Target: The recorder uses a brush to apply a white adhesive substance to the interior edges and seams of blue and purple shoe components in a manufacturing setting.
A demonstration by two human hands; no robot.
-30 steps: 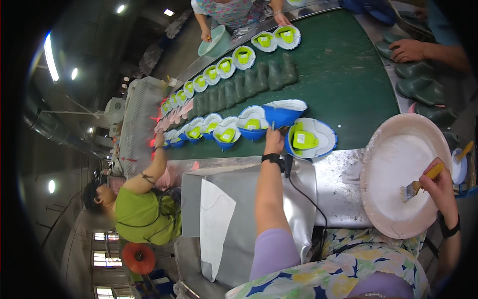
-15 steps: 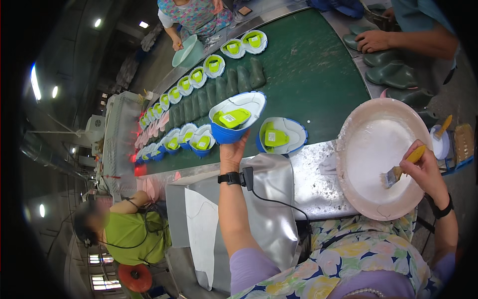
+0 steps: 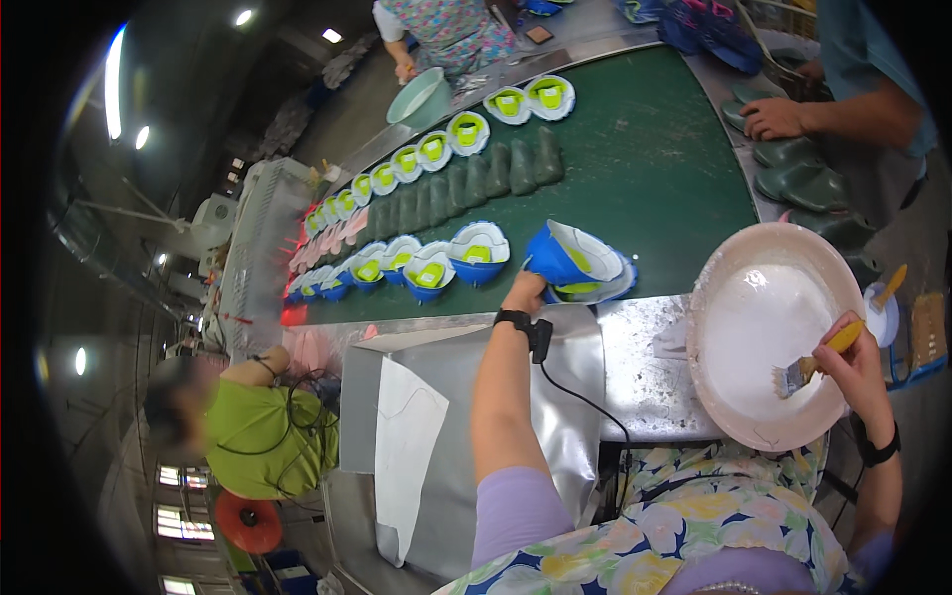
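Note:
My left hand (image 3: pixel 526 292) is closed on the near edge of a blue shoe upper (image 3: pixel 557 256), which is tipped on its side. Under it shows another white-lined edge with lime-green inside; whether this is a second upper I cannot tell. Left of that hand stands a blue upper with white lining and lime insole (image 3: pixel 478 254), at the end of a near row. In my right hand (image 3: pixel 851 372) is a yellow-handled brush (image 3: pixel 799 373). Its bristles are over the white liquid (image 3: pixel 759 342) in a pale pink basin (image 3: pixel 706 382).
A green belt (image 3: pixel 654 149) carries a far row of uppers (image 3: pixel 468 133) and dark green shoe lasts (image 3: pixel 496 171). A grey sheet-covered box (image 3: pixel 466 387) stands at the near edge. Co-workers are at the far side, right and left; another brush (image 3: pixel 895 280) sits in a white pot.
The upper my left hand held up now stands at the near row's end. That hand has moved right and grips another upper, tilting it. The brush remains over the basin; the view has shifted.

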